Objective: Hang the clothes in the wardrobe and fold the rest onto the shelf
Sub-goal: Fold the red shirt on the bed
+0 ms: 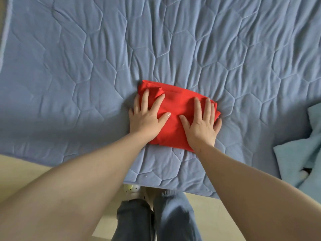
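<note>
A red garment point(175, 103), folded into a compact rectangle, lies on the blue quilted bed cover point(86, 66) near the bed's front edge. My left hand point(147, 117) presses flat on its left side, fingers spread, with the little finger off the cloth on the cover. On the garment's right side my right hand point(202, 122) lies flat too, fingers apart. Neither hand grips the cloth. A small fold of red fabric sticks up near the top left corner.
A light blue garment point(298, 153) lies crumpled at the right edge of the bed. Beige floor point(20, 174) shows at the lower left. My legs in blue trousers point(156, 220) stand against the bed's front edge.
</note>
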### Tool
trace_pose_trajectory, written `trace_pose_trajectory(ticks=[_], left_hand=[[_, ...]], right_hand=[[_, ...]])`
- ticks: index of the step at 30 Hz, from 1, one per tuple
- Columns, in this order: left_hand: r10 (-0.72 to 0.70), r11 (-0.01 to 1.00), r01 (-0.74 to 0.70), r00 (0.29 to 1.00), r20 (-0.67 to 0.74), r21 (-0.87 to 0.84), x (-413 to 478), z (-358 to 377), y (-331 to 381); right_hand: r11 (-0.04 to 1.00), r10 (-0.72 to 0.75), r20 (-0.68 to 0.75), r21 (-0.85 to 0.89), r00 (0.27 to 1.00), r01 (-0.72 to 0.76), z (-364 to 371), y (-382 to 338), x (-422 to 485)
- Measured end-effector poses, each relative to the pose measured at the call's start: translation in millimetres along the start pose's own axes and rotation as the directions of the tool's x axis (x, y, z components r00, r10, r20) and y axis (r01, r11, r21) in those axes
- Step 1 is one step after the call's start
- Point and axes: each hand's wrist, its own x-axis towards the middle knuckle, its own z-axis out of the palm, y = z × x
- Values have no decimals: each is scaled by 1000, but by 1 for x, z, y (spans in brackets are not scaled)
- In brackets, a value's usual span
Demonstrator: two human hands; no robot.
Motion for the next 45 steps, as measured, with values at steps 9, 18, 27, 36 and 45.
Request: trace_pose_trajectory(ticks=[9,18,27,36,45], left_hand=[[-207,680,338,940,272,-650,-6,-48,-8],[-349,440,325,921,175,-837,-93,-146,-39],[-727,126,119,686,-10,-985,-191,-330,-134],[-817,-33,-97,576,-29,-995,-301,-503,-333],[-731,-38,-259,666,-150,-965,-460,-654,-525]], right_hand=[[540,341,292,717,893,-441,-41,-11,-14],[523,148,505,690,851,-500,-108,-85,-66],[758,-208,470,631,858,-162,-191,-314,-131],[716,-553,529,696,643,43,-192,-573,-288],[648,-739,503,713,448,269,-161,-814,-456]])
